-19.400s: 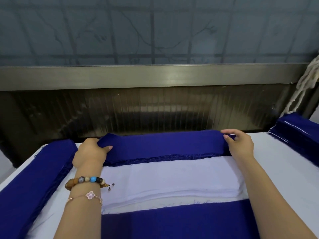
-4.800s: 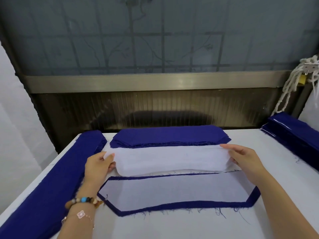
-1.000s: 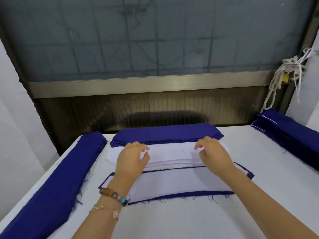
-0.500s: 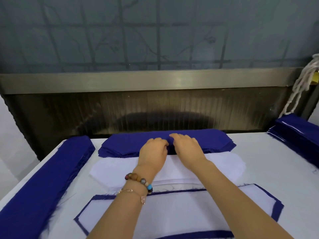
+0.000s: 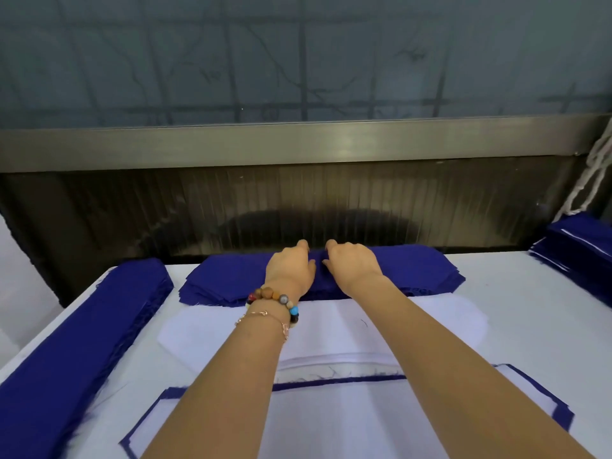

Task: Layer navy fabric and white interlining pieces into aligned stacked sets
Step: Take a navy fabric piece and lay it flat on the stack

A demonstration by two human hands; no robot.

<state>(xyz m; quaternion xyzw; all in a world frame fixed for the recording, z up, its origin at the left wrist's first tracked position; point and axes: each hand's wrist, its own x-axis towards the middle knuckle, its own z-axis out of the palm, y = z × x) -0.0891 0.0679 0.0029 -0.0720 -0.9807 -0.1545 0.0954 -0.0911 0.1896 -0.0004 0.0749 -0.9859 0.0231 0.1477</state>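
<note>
A stack of navy fabric pieces lies at the far middle of the white table. My left hand and my right hand rest side by side on top of it, fingers bent, tips near its far edge. No piece is lifted. Nearer to me sits a stack of white interlining, partly under my forearms. Closest to me lies a navy piece with a white interlining piece on it, leaving a thin navy border.
A long navy stack runs along the table's left edge. Another navy stack sits at the right edge, under a hanging white rope. A metal window frame and dark panel stand right behind the table.
Both hands left the white interlining stack and slid forward onto the navy stack, reaching its far edge. The view moved closer to the table.
</note>
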